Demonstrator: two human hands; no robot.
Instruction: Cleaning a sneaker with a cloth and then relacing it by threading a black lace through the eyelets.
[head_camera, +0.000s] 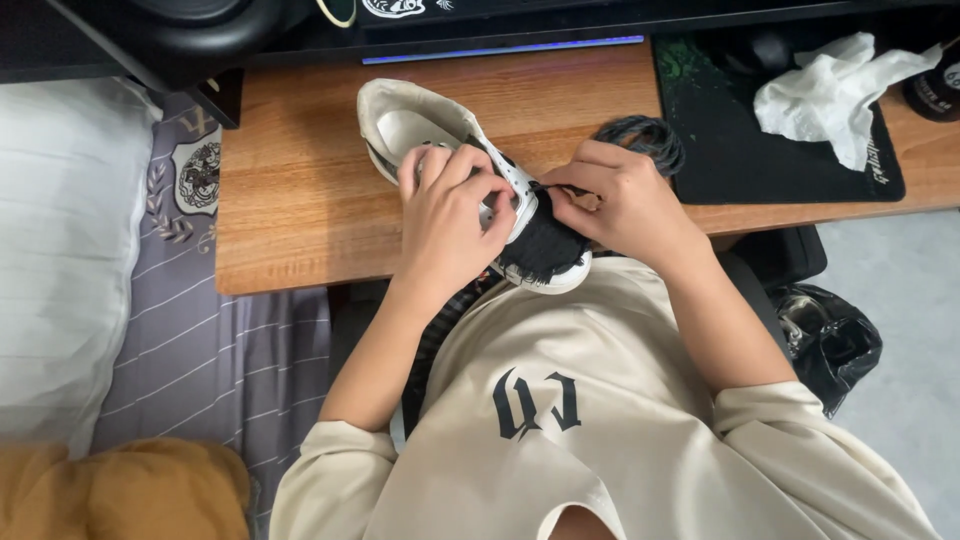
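Sneaker (455, 165) lies on the desk (290, 200), under both hands' fingers (470, 175).

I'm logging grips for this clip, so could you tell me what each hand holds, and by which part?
Left hand grips the white-and-black sneaker across its eyelet area; right hand pinches a black lace near the eyelets.

Smooth leather shoe (420, 125) (matt) — grained wooden desk (290, 200).

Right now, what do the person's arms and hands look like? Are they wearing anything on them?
Both the left hand and the right hand are bare: no gloves, rings or watch show. The forearms are bare too. Loose cream short sleeves end near the elbows, part of a cream T-shirt with a black emblem on the chest.
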